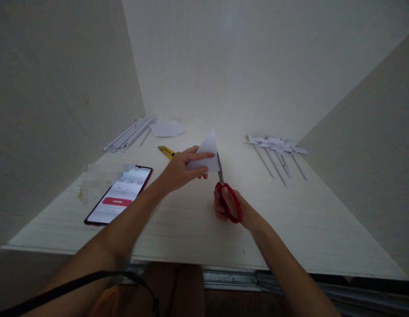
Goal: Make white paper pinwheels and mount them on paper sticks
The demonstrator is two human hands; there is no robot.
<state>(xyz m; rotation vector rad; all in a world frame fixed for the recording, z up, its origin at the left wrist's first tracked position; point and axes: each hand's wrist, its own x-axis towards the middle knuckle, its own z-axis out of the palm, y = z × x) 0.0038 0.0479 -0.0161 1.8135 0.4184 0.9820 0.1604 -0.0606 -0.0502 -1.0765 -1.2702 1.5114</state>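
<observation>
Head view: one frame, looking forward and down at a pale wooden table set between plain walls.
Table: largest item; it bears everything listed below.
Phone: one phone, red-edged, screen lit with a timer, lying well left of the hands.
Pinwheels: finished paper pinwheels on sticks at far right, about five (heads overlap, exact count uncertain).
Rolled sticks: a bundle of white paper sticks at far left, about five or six, too close-packed to count.
Loose sheet: one flat paper sheet beside that bundle.
Folded paper: one white triangular piece, held above the table centre, apex up.
Left hand: left hand pinching the folded paper, thumb over fingers.
Scissors: one pair of red-handled scissors, long axis running away from the person, blades at the paper's right edge.
Right hand: right hand curled through the scissor handles, nearer the body than the paper.
Key relation: paper lies just ahead and left of the scissor grip, blade tips touching it.
Knife: one yellow utility knife, partly hidden behind the left hand.
</observation>
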